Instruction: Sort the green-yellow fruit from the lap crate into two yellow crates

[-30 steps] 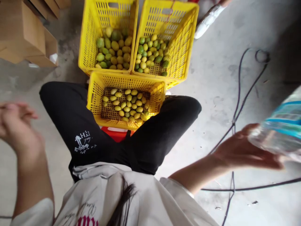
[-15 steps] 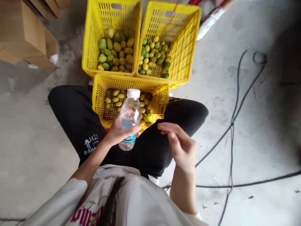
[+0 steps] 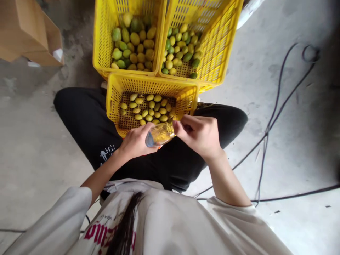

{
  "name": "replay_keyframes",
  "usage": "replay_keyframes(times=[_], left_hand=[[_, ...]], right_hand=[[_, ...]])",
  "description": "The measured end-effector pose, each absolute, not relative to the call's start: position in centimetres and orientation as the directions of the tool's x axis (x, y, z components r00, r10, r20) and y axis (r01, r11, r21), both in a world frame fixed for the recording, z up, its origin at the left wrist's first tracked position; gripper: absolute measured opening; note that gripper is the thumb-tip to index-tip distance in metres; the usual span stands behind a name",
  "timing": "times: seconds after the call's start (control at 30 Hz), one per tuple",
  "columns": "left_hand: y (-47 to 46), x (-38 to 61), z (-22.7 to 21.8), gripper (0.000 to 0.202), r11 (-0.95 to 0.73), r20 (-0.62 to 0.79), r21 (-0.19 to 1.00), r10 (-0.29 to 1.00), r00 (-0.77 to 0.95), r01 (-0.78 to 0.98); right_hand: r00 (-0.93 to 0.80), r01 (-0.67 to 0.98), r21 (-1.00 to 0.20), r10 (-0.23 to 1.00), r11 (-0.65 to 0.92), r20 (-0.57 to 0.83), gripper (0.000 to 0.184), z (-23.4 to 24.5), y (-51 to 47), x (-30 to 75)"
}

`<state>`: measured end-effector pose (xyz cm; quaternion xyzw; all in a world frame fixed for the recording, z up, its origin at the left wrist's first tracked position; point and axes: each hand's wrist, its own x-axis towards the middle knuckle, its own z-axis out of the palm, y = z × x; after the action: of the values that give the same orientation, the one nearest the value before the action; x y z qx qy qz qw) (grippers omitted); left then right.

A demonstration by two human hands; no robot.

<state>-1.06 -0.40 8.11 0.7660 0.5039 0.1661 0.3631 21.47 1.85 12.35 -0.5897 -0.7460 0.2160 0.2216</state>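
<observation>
My left hand is wrapped round the body of a clear plastic water bottle, held tilted with its neck toward the right. At the neck end, the fingers of my right hand are closed, and they hide the white cap. Just beyond my hands and below the bottle is a yellow plastic crate between my knees. Several yellow-green lemons lie spread over its floor.
Behind it stand a left yellow crate and a right yellow crate, both holding green and yellow fruit. Cardboard boxes are at the upper left. A black cable loops over the concrete floor on the right.
The bottle has gone from upright to tilted right, over the near crate's front edge. My right hand has come in from beside it and closed at its neck.
</observation>
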Motion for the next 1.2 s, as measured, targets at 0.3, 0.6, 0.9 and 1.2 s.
replay_keyframes(times=[0.3,0.6,0.9,1.2], left_hand=[[0.6,-2.0,8.2,0.059,-0.09,-0.227,0.902,0.732,0.643,0.421],[0.4,-1.2,9.0,0.06,0.016,-0.253,0.95,0.622,0.741,0.311],[-1.2,-2.3,11.2,0.069,-0.203,0.013,0.957,0.747,0.664,0.209],[-2.4,0.9,14.1,0.084,-0.545,0.494,0.816,0.831,0.257,0.194]], right_hand=[[-0.604,0.593,-0.577,0.785,0.561,0.142,0.043,14.2,1.7,23.9],[-0.633,0.58,-0.519,0.748,0.628,0.199,0.039,17.2,-2.5,25.9],[-0.188,0.819,-0.407,0.859,0.404,0.476,0.067,15.0,-5.7,32.5],[0.072,0.809,-0.544,0.88,0.224,0.47,0.065,8.5,-9.8,33.7]])
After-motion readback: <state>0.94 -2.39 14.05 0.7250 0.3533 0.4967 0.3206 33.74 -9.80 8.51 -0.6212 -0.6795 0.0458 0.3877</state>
